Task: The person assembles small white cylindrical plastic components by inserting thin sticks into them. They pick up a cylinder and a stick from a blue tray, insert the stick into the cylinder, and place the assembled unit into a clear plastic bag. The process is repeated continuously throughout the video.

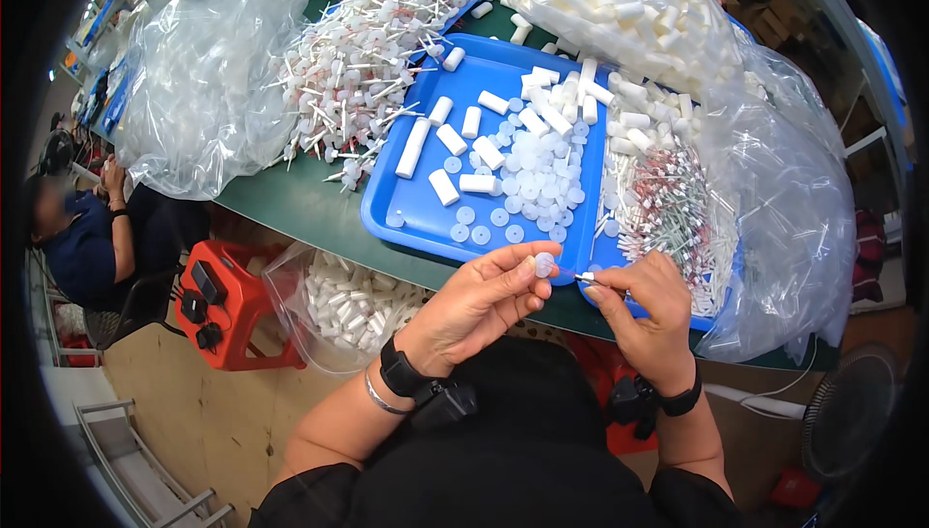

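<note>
Head view: both hands, each gripping a small part, at the near edge of a shallow blue plastic tray [411, 207].

Left hand [482, 296] has its grip pinched, thumb against forefinger, on a small round translucent whitish disc [544, 265]; right hand [646, 313] has its grip closed by thumb and fingertips on a slim piece with a white end [587, 278], pointing toward that disc, though whether the two touch cannot be told. Beyond them, on the dark green counter [290, 214], the tray carries loose translucent discs [530, 176] and chunky white cylinders [489, 152], with thin white and red sticks [668, 201] heaped to its right.
</note>
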A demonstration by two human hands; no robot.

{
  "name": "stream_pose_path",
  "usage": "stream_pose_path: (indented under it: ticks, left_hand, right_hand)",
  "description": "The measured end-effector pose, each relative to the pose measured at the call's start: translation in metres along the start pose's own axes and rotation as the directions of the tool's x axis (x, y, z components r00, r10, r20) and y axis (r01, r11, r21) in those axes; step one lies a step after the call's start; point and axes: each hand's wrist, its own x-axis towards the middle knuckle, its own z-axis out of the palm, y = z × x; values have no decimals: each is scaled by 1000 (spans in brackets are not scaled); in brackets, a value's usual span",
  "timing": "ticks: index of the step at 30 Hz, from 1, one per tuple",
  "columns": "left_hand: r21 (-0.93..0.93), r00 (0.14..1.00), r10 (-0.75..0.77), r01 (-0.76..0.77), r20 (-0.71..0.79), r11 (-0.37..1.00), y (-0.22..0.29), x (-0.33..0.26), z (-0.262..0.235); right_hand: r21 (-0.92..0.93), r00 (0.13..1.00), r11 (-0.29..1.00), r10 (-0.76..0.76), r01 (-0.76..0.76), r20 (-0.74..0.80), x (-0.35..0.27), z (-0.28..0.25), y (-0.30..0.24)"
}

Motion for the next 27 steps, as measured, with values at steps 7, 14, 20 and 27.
stream_pose_path:
  ticks: [7,14,20,27]
  left_hand:
    - [184,985,120,-96,-126,978,-14,-1,-7]
    - [160,975,146,-119,-169,980,-14,-6,8]
    - [175,965,170,-136,-199,975,-15,-5,7]
    - [197,975,100,-60,-198,979,-15,-4,9]
  right_hand:
    - [-1,1000,1000,-21,21,-6,0,-1,-3]
    - [-47,999,999,-7,9,41,-2,2,0]
    - [-101,998,994,-26,31,53,-2,1,0]
    - [-158,987,975,-146,155,65,-1,1,-2]
